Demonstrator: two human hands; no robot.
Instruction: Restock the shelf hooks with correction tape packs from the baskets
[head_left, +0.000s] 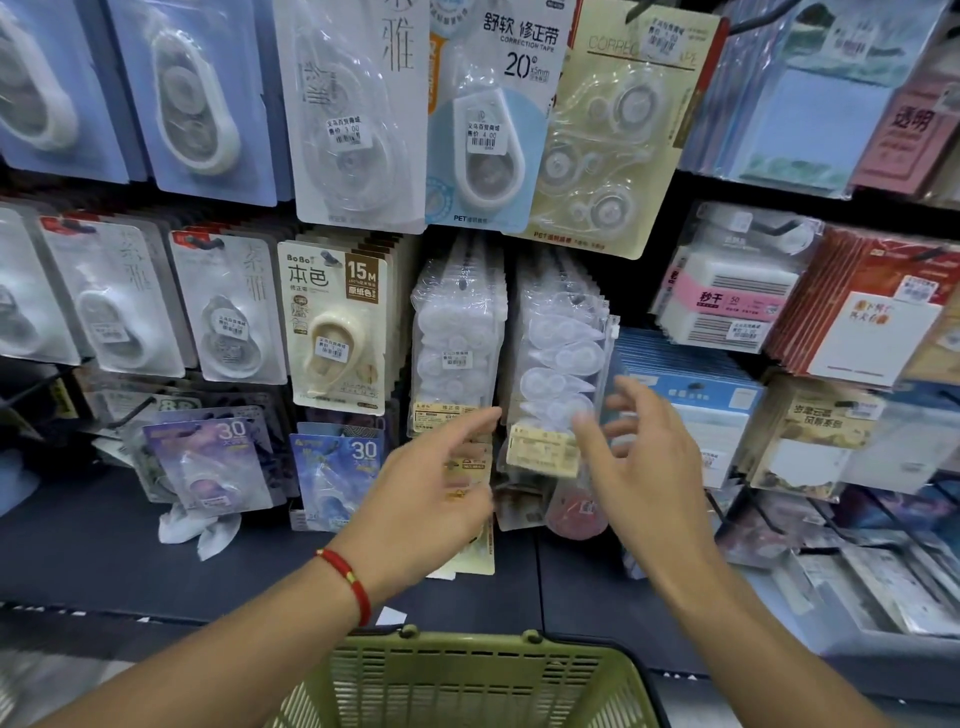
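Reaching toward the hooks, both hands are hovering with fingers loosely spread, gripping nothing: the left hand (431, 488) and right hand (644, 457) are flanking the clear bag of white teardrop correction tapes (558, 374). That pack is hanging long axis vertical just above the right fingertips (584, 421), nearer that hand. Below both wrists, the olive-green slotted plastic basket (467, 680) is sitting, contents unseen.

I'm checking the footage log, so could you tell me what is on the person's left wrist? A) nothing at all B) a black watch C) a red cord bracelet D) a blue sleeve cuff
C: a red cord bracelet circles the wrist just behind the left hand, which reaches with straight fingers toward the clear multi-packs on the hooks.
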